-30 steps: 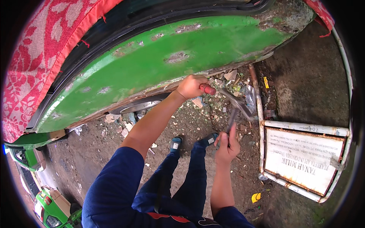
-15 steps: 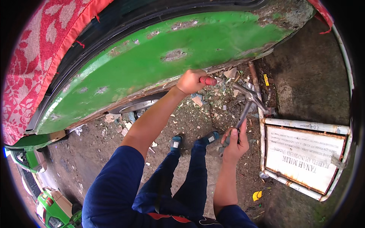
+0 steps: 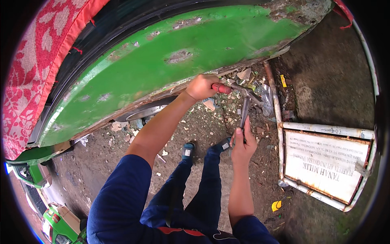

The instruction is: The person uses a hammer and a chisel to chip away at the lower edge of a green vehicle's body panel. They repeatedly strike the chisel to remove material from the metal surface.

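your left fist (image 3: 201, 87) clenches red handle (image 3: 222, 88), end poking out right | your right hand (image 3: 244, 144) grips hammer (image 3: 245, 109) low, prolly for leverage

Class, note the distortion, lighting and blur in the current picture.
Head view: corners go black and the white pipe frame bows near the rim; head view: daylight looks soft, without hard-edged shadows; head view: the hammer has legible outlines, without heavy motion blur.

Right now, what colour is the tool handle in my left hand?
Red; the tool handle shows best in the head view.
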Demonstrator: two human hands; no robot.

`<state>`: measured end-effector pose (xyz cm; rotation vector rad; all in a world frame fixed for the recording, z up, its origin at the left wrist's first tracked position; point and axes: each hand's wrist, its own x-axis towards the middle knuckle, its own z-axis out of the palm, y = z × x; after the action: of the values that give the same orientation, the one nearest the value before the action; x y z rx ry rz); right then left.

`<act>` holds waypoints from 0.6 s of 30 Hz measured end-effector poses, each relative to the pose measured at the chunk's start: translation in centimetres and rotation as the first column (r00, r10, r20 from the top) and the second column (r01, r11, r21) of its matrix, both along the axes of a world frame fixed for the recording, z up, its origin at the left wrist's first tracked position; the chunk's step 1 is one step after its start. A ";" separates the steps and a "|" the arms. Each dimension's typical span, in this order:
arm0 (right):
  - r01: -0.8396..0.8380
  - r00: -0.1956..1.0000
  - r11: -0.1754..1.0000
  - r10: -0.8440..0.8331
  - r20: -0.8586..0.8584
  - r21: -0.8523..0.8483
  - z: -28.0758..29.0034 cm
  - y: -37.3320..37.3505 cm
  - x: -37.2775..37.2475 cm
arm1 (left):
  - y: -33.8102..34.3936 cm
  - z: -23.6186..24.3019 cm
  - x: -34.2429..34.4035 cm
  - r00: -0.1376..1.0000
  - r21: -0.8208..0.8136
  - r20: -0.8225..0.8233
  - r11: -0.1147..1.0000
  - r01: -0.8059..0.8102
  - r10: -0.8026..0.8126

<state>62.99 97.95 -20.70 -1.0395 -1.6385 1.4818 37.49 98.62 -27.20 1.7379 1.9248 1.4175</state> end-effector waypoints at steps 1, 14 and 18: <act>-0.003 0.999 0.999 0.005 0.047 -0.048 0.1 0.3 -0.1 | 0.1 0.0 0.1 1.000 -0.004 0.002 1.000 -0.002 0.002; 0.037 0.998 0.981 -0.044 -0.037 -0.188 -1.3 -1.1 2.4 | -2.2 -1.0 0.8 0.986 -0.001 -0.130 0.994 0.108 -0.107; 0.036 0.994 0.976 -0.058 -0.095 -0.213 -1.2 -1.6 3.7 | -3.8 -1.4 1.1 0.958 -0.032 -0.160 0.971 0.236 -0.238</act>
<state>66.65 96.40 -21.86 -1.0901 -1.3994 1.6759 38.60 94.81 -28.57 2.0558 1.7208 1.2102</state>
